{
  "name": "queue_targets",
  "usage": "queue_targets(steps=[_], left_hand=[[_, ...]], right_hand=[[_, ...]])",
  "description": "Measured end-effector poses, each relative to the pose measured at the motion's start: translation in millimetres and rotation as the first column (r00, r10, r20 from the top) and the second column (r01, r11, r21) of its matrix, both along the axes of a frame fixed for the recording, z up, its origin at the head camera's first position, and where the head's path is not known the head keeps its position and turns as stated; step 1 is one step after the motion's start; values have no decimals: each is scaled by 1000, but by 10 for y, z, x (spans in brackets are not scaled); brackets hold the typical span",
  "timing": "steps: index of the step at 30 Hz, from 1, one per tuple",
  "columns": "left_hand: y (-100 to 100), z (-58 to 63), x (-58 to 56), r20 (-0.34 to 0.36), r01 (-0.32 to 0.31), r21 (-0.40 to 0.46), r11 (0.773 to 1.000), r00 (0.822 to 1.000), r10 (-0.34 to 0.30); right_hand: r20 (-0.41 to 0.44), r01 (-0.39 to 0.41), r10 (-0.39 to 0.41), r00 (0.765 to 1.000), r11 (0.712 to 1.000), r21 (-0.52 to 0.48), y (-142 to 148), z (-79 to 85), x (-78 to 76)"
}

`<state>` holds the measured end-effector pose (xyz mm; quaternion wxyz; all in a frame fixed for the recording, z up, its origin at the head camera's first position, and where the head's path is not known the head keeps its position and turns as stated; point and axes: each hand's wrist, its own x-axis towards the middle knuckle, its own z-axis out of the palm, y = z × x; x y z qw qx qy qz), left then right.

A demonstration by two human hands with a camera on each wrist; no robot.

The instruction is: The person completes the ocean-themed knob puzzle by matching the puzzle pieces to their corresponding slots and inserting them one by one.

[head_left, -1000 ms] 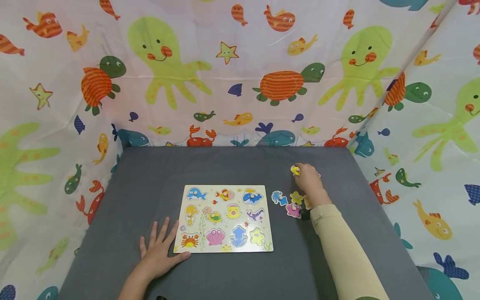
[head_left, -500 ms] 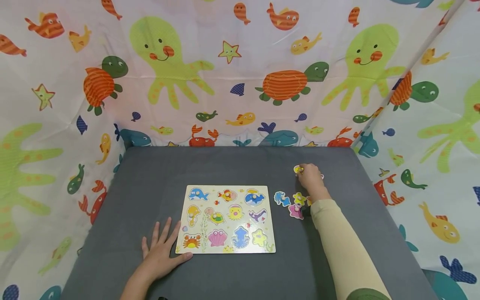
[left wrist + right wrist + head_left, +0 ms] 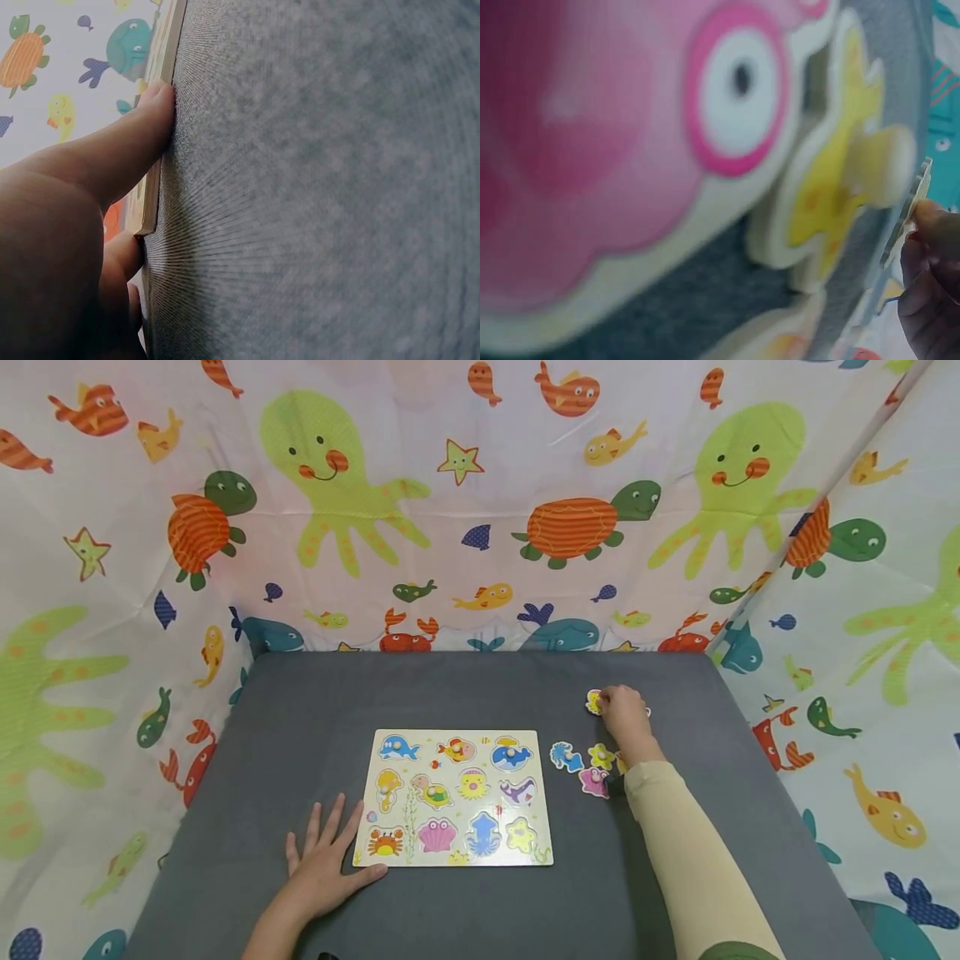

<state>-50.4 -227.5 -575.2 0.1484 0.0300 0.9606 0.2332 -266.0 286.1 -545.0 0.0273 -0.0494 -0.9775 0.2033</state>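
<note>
A puzzle board point(image 3: 491, 852) with sea-animal pictures lies on the grey table. My left hand point(image 3: 318, 868) has its fingers spread at the board's lower left corner, the thumb by the front edge. In the left wrist view, that thumb point(image 3: 139, 135) touches the board's side point(image 3: 152, 191). At the far right, my right hand point(image 3: 627, 718) pinches a yellow puzzle piece point(image 3: 592, 702). The right wrist view shows this piece edge-on between thumb and finger, its picture hidden. Nearer me lie loose pieces: a blue one point(image 3: 566, 757), a yellow star point(image 3: 601, 757) and a pink shell point(image 3: 594, 782).
Another loose piece point(image 3: 621, 763) is mostly covered by the right wrist. Part of a further piece point(image 3: 648, 712) shows beside the right hand. A curtain point(image 3: 435, 560) printed with sea animals hangs along the back and both sides of the table.
The head view has shifted slightly. My right hand stays in nearly the same place, its fingers slightly shifted on the yellow piece. The left hand keeps its place at the board.
</note>
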Motion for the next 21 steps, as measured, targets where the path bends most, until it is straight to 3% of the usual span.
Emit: queue_targets(steps=[6,11,21], left_hand=[[14,62,4,33,4,0,1000,999,-4],[-2,44,9,22,5,-7,1000,1000,-5],[10,46,21,-7,2,26,1000,1000,-2]], right_hand=[[-35,-17,14,999,997,-70,-118,195,141],[-34,-64,60,998,985,-160,-300,389,308],[-130,-242,216,968,942,-232,-764,585,760]])
